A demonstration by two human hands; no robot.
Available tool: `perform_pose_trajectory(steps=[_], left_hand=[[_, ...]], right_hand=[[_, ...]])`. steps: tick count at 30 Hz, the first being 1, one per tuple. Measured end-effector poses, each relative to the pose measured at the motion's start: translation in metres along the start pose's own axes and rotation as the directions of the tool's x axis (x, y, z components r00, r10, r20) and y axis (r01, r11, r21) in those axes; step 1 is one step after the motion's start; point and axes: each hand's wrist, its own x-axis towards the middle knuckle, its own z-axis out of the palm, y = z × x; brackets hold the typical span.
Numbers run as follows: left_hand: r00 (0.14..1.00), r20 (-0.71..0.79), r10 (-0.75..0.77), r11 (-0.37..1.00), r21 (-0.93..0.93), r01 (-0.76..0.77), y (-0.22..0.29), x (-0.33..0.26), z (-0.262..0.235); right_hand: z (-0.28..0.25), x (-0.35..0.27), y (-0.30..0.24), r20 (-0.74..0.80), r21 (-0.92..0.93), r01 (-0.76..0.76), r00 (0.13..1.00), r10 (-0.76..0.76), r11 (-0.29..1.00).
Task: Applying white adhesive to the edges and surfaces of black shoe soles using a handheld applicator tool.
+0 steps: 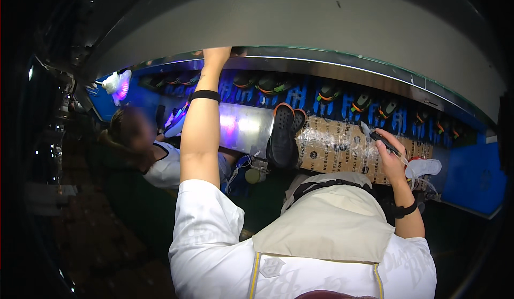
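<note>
My left hand (217, 55) reaches up to the far edge of the long grey hood, where its fingers are hidden. In my right hand (392, 159) is a slim tool with a black handle (386, 142) and a pale tip; whether it is a brush I cannot make out. My fingers close around the handle above a cardboard-covered ledge (334, 148) wrapped in clear tape. Left of that cardboard, a pair of dark clogs (282, 138) with round holes and an orange rim stands on the ledge. Beyond it, several dark shoes (328, 92) with orange and green trim sit on blue racks (324, 107).
The grey hood (321, 20) spans the far side above the racks. A white shoe with red (424, 167) lies right of my right hand, by a blue panel (471, 184). At left, another person in a white top (166, 165) is close to a blue-purple lit shoe (176, 121).
</note>
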Motion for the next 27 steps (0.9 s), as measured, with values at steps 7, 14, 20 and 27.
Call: perform_pose_trajectory(steps=[7,14,20,27], left_hand=[[0.979,-0.202,0.040,0.998,0.059,-0.029,-0.078,-0.004,0.028],[0.980,-0.114,0.166,0.961,0.241,-0.135,-0.146,-0.004,0.000],[0.974,-0.059,0.219,0.940,0.280,-0.195,-0.169,0.000,-0.016],[0.796,0.005,-0.606,0.749,-0.335,0.572,-0.122,-0.040,-0.006]], right_hand=[[0.003,0.005,0.001,-0.039,-0.046,0.009,0.999,-0.010,0.999],[0.006,0.012,-0.003,-0.023,-0.027,-0.018,1.000,0.018,0.999],[0.006,0.014,0.001,0.009,0.039,-0.075,0.997,0.074,0.996],[0.006,0.011,0.020,0.017,0.304,-0.197,0.979,0.202,0.932]])
